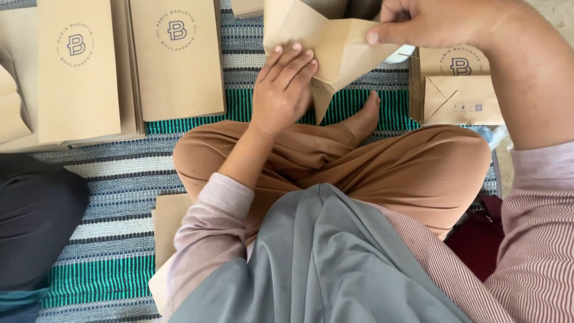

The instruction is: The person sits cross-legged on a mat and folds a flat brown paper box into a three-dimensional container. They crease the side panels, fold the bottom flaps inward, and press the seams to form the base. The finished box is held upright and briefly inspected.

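I sit cross-legged on a striped mat and hold a brown paper bag (335,45) in front of my knees. My left hand (284,90) presses its fingers flat against the bag's lower left side. My right hand (436,24) pinches the bag's upper right edge between thumb and fingers. The bag is partly folded, with a pointed flap hanging down toward my foot (362,116).
Stacks of flat brown paper bags with a round printed mark lie at the far left (78,72) and centre left (176,60). Folded bags stand at the right (460,87). More brown paper (170,221) lies by my left knee. A dark-clothed person's leg (36,221) is at the left edge.
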